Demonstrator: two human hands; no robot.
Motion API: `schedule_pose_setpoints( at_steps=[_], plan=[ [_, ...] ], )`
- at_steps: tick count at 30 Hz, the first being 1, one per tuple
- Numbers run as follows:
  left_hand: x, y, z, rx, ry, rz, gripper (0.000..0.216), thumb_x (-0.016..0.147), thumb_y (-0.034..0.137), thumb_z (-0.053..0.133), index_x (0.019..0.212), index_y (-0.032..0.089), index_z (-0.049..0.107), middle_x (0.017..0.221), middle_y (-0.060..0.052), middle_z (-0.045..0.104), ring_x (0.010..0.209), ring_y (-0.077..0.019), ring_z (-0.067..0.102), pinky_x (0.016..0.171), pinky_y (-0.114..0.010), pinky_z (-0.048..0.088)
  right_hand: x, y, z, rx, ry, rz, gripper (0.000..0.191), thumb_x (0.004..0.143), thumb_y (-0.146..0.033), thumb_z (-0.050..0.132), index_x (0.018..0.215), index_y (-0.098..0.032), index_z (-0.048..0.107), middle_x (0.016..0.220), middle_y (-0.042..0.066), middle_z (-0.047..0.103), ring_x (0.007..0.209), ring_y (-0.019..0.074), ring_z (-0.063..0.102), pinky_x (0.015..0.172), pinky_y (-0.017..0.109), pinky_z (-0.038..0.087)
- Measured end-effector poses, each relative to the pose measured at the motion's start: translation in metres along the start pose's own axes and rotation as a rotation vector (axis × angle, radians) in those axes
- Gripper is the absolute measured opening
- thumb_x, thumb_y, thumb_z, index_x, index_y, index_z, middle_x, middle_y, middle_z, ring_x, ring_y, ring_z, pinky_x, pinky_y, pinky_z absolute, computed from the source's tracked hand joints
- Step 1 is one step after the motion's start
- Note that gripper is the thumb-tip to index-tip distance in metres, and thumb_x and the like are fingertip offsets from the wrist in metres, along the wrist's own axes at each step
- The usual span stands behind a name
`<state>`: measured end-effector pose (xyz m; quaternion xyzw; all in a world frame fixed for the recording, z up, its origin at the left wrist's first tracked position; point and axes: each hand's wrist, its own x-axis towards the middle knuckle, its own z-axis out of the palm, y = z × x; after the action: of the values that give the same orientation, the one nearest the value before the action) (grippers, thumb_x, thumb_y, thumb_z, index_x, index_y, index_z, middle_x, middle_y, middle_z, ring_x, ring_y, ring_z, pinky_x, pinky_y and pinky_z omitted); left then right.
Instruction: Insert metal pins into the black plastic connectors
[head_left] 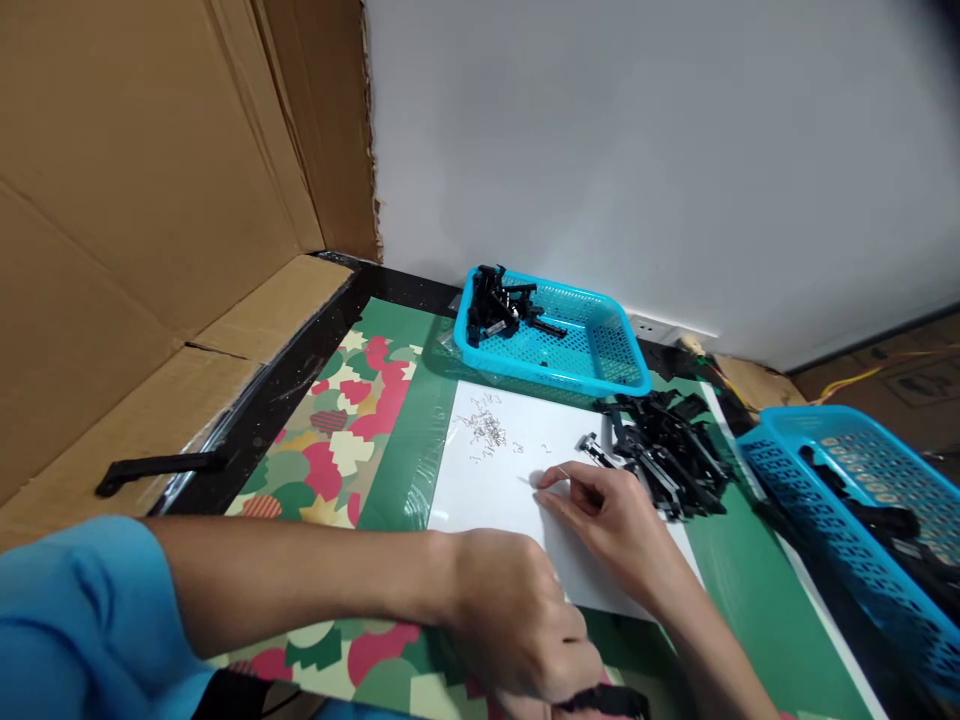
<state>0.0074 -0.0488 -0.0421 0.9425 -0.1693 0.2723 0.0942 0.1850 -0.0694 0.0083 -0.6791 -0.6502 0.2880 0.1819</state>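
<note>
- The left hand (pixel 517 610) is curled into a fist, back upward, with its fingers bent around a black part (pixel 611 700) that sticks out beneath them at the bottom edge of the view; the rest of that part is hidden.
- The right hand (pixel 611 515) is over a white sheet (pixel 480 490), thumb and index fingertip brought close together; whether something tiny is between them, I cannot tell.
- Many small thin pieces (pixel 487 430) lie in a loose cluster on the far left of the sheet, with a few strays between the cluster and the right hand.
- A heap of black parts (pixel 671 450) lies just beyond the right hand, overlapping the sheet's right side.
- A blue basket (pixel 555 380) stands behind the sheet, near the wall (pixel 600 150), with more black pieces piled at its left end.
- A second basket (pixel 795 470), also blue and holding dark pieces, is at the right.
- A single black bar (pixel 161 468) lies at the left, partly across the cardboard (pixel 127 430).
</note>
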Motion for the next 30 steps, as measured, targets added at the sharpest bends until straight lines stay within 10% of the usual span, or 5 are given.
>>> schedule_pose_setpoints(
  at_steps=[7, 15, 25, 30],
  plan=[
    [-0.001, -0.006, -0.008, -0.068, 0.458, -0.108, 0.038, 0.102, 0.038, 0.063, 0.069, 0.021, 0.06, 0.055, 0.005, 0.049, 0.041, -0.0093, 0.037, 0.037, -0.028, 0.029, -0.005, -0.005, -0.006, 0.078, 0.016, -0.061, 0.028, 0.105, -0.043, 0.059, 0.092, -0.02, 0.07, 0.066, -0.005, 0.037, 0.06, 0.0156, 0.037, 0.056, 0.029, 0.027],
    [0.004, -0.025, -0.034, -0.964, 0.877, -1.126, 0.04, 0.105, 0.058, 0.064, 0.098, 0.019, 0.059, 0.073, 0.006, 0.044, 0.06, -0.0091, 0.038, 0.051, -0.022, 0.03, 0.0, -0.006, -0.058, 0.088, 0.601, -0.236, 0.014, 0.103, -0.036, 0.072, 0.099, -0.022, 0.069, 0.072, -0.005, 0.041, 0.057, 0.0118, 0.036, 0.05, 0.025, 0.03],
    [0.007, -0.031, -0.035, -1.165, 0.84, -1.156, 0.047, 0.106, 0.065, 0.059, 0.1, 0.019, 0.057, 0.069, 0.008, 0.039, 0.058, -0.0091, 0.036, 0.051, -0.023, 0.026, 0.014, 0.005, -0.017, -0.157, 0.438, -0.634, 0.016, 0.104, -0.009, 0.063, 0.112, -0.022, 0.063, 0.072, -0.004, 0.069, 0.044, 0.0081, 0.044, 0.046, 0.024, 0.033],
    [0.008, -0.029, -0.038, -1.126, 0.809, -1.139, 0.041, 0.108, 0.06, 0.059, 0.103, 0.019, 0.058, 0.074, 0.007, 0.042, 0.06, -0.0087, 0.037, 0.054, -0.023, 0.03, 0.009, 0.007, -0.014, -0.145, 0.445, -0.64, 0.02, 0.101, -0.006, 0.066, 0.11, -0.024, 0.064, 0.065, -0.008, 0.059, 0.044, 0.0077, 0.043, 0.047, 0.023, 0.031]
  ],
)
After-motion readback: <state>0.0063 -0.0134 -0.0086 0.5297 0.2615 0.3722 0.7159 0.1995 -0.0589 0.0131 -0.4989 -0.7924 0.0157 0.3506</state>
